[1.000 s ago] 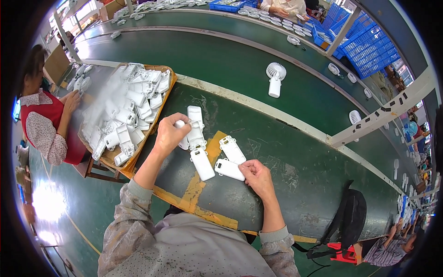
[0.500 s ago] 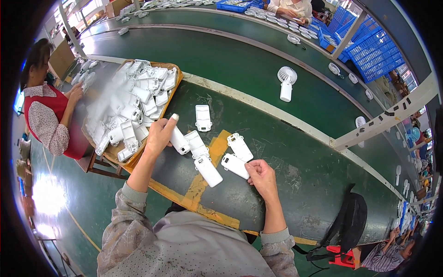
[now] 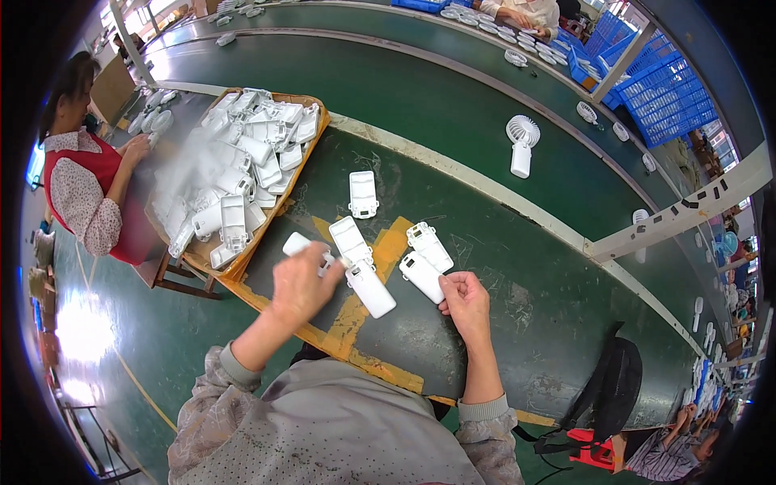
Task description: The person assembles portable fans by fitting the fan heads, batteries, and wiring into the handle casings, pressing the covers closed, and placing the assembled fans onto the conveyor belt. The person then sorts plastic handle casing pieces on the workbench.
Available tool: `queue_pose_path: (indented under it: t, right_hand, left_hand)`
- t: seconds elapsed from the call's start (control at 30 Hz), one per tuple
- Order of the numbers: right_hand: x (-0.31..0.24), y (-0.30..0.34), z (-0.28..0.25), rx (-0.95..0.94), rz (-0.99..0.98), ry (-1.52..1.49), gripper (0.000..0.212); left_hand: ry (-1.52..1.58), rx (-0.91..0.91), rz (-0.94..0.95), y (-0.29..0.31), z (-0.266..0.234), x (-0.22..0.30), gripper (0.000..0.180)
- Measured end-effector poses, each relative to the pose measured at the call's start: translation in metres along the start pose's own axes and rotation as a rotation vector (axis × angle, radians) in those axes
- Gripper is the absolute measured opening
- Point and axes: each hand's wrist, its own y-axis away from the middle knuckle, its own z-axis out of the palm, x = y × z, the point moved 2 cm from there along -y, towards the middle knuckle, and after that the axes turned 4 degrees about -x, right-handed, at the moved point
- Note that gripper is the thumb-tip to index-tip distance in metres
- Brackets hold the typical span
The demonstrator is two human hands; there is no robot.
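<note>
My right hand (image 3: 466, 301) pinches the lower end of a white plastic handle shell (image 3: 424, 276), which lies against an open shell half (image 3: 430, 246) with its hollow side up. My left hand (image 3: 301, 284), smeared by motion, is over another white shell (image 3: 297, 244) and partly hides it; whether its fingers hold anything does not show. Between the hands, a smooth closed-side-up shell (image 3: 372, 291) meets an open one (image 3: 350, 241) end to end. Farther off, a single hollow shell (image 3: 364, 194) lies by itself on the dark green table (image 3: 517, 339).
A cardboard-edged tray (image 3: 319, 133) heaped with white shells stands at left, beside a person in a red vest (image 3: 105, 158). Beyond the table's pale rail, a conveyor (image 3: 420, 97) carries a white handheld fan (image 3: 522, 145). A black bag (image 3: 618, 376) lies at right.
My left hand has moved right and nearer to me, away from the tray's edge, and the shell it held now lies partly under it. My right hand keeps its pinch.
</note>
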Motion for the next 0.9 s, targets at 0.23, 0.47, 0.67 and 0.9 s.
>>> queue_pose_path:
  t: [0.23,0.47,0.67,0.9]
  right_hand:
    - [0.001,0.001,0.002,-0.017,-0.017,0.025,0.023]
    - [0.001,0.001,0.001,-0.039,-0.014,0.024,0.021]
    - [0.0,0.002,0.002,-0.033,0.0,0.01,0.022]
    - [0.002,0.0,0.001,-0.023,0.015,0.001,0.022]
  left_hand:
    - [-0.188,-0.12,0.054,0.01,0.034,0.034,0.063]
    - [-0.032,-0.168,-0.009,0.013,0.034,0.035,0.06]
    - [0.761,-0.197,-0.099,0.014,0.027,0.012,0.06]
    - [0.313,-0.477,0.181,-0.015,-0.035,-0.028,0.055]
